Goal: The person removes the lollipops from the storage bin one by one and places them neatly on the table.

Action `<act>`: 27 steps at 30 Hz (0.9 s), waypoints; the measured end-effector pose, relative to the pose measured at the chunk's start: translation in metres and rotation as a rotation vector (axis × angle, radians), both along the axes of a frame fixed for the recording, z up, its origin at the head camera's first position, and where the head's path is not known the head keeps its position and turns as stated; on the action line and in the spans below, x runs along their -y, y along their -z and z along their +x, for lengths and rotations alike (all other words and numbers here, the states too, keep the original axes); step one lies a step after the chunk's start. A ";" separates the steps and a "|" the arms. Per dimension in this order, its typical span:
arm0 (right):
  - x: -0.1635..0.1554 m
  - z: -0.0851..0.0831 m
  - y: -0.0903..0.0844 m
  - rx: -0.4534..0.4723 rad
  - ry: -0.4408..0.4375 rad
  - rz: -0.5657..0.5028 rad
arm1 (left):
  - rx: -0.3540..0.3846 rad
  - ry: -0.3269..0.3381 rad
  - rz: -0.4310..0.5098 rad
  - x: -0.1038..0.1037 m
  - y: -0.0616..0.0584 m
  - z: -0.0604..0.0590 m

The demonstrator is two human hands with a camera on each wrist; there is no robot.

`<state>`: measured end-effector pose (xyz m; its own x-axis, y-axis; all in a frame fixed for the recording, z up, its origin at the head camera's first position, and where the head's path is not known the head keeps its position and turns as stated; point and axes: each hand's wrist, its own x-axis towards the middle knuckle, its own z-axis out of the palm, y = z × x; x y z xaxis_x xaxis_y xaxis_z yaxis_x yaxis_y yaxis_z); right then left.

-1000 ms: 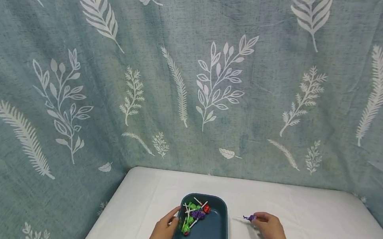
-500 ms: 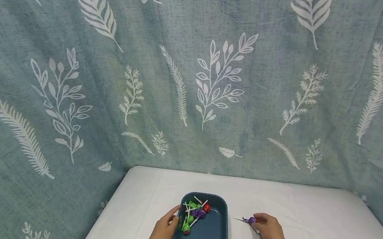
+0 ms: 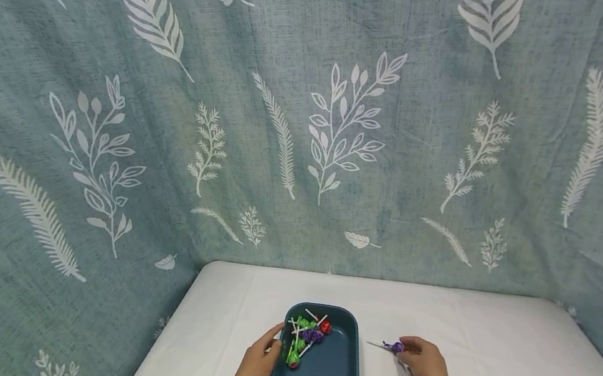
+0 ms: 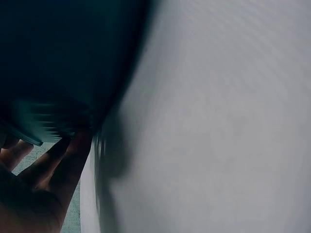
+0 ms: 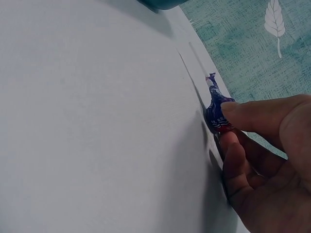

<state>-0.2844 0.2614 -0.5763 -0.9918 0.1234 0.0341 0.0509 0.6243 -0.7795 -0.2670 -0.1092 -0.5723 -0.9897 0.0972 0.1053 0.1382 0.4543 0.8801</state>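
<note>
The right hand is pinching a purple-wrapped lollipop by its head, thumb and forefinger pressed together on the wrapper, low over the white counter just to the right of the dark teal tray. In the right wrist view the fingertips are covering most of the candy head, so only the twisted wrapper end is showing; the stick is reading as a faint pale line and is hard to follow against the white cloth. From the head view the stick is pointing left toward the tray, not touching it.

The left hand is lying against the tray's left rim, fingers reaching along the wall; whether its grip is curling round the rim or only resting on it is not clear. The left wrist view is dark and blurred: the fingers are showing straight beside the tray's underside, and little else is legible.

Inside the tray a small heap of lollipops in green, purple and red wrappers is lying at the far left end; their count is too small to tell. The tray's near end, both forearms and a dark object at the bottom edge are being cut off by the frame. A leaf-printed curtain is hanging behind the counter.
</note>
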 end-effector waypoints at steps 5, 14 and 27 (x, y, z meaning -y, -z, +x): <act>-0.002 0.000 0.002 -0.001 0.018 -0.004 | -0.004 0.008 0.017 0.000 0.001 0.000; -0.004 0.002 0.002 -0.010 0.030 -0.012 | -0.020 0.010 0.002 0.002 0.001 0.001; 0.003 0.004 -0.013 -0.058 0.044 -0.053 | -0.005 0.014 0.020 0.003 0.001 0.001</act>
<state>-0.2805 0.2584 -0.5637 -0.9819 0.1696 0.0840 0.0306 0.5804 -0.8137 -0.2657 -0.1117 -0.5737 -0.9877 0.1090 0.1124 0.1491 0.4347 0.8881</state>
